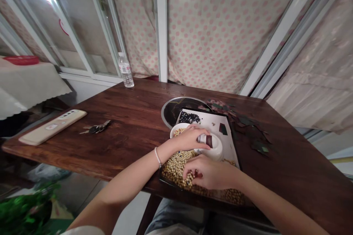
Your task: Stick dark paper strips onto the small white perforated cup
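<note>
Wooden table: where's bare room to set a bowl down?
Bare wood runs between the metal keys and the black tray of soybeans, up to the clear plastic bottle. Crowded: the tray, under the left hand and right hand, and the dark scraps beside it.

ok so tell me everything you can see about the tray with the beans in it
The tray is rectangular, with a thin black rim and a white floor, lying flat near the front edge of the dark wooden table. Its near end is heaped with pale yellow beans; a patch of dark beans sits in the far left corner. A white bowl stands mid-tray under the left hand. The right hand has its fingers down in the pale beans.
</note>
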### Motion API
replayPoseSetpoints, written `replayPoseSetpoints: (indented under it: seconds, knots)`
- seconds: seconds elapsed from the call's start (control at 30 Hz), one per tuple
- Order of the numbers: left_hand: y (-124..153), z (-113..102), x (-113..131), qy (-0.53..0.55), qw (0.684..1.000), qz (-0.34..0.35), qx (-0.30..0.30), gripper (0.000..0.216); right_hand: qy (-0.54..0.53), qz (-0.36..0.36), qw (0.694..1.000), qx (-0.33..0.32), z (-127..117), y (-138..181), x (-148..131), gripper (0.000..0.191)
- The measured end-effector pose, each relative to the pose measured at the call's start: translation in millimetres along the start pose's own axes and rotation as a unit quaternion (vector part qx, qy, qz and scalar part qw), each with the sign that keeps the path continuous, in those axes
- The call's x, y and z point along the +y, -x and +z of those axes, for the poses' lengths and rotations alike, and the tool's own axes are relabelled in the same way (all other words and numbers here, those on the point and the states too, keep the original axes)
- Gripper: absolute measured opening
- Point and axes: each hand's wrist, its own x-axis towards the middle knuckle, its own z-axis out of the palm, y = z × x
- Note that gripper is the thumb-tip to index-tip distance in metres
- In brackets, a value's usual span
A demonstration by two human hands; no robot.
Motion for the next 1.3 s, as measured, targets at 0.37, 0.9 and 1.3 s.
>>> replayPoseSetpoints:
  seconds: [0.37, 0.9, 1.3]
  knots:
    - [0.5, -2.7, 2.4, -0.010, 1.000, 0.009, 0.016, 0.034, -0.286, 0.091, 0.954, -0.004, -30.1, 23.8, 41.1, 0.027]
    - [-1.6, -4.0, 2.5, 0.022, 1.000, -0.017, 0.001, 0.037, -0.256, 0.096, 0.916, 0.294, -50.5, 39.1, 78.0, 0.027]
    - [-3.3, -4.0, 4.4, 0.005, 1.000, -0.020, 0.004, 0.035, -0.256, 0.075, 0.915, 0.301, -50.1, 40.2, 77.8, 0.022]
